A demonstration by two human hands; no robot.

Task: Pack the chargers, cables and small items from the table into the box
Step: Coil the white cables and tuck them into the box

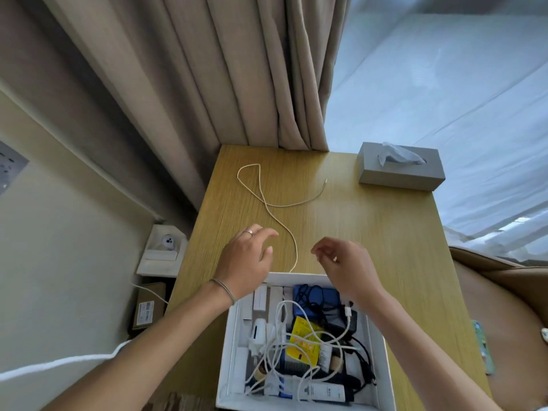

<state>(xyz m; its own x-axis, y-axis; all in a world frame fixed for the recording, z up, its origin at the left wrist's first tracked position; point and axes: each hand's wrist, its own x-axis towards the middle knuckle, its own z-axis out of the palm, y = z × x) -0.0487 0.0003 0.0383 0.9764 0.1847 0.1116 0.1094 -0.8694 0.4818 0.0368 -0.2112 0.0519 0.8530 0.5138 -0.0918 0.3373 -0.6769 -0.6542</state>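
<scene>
Fingers: left hand (244,258) loosely spread, holding nothing; right hand (345,265) curled with fingertips drawn together, apparently holding nothing. Both hover above the tabletop (385,232), flanking the cable.
Cable (268,203): cream, loose, looped across the tabletop, near end touching the box (378,345) rim. Judged light, limp, tangle-prone; best taken near its middle, gathered into coils.
Box: already holds chargers and cords.

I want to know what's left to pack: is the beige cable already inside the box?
No: the beige cable lies loose on the table, beyond the white box, with neither hand holding it.
</scene>
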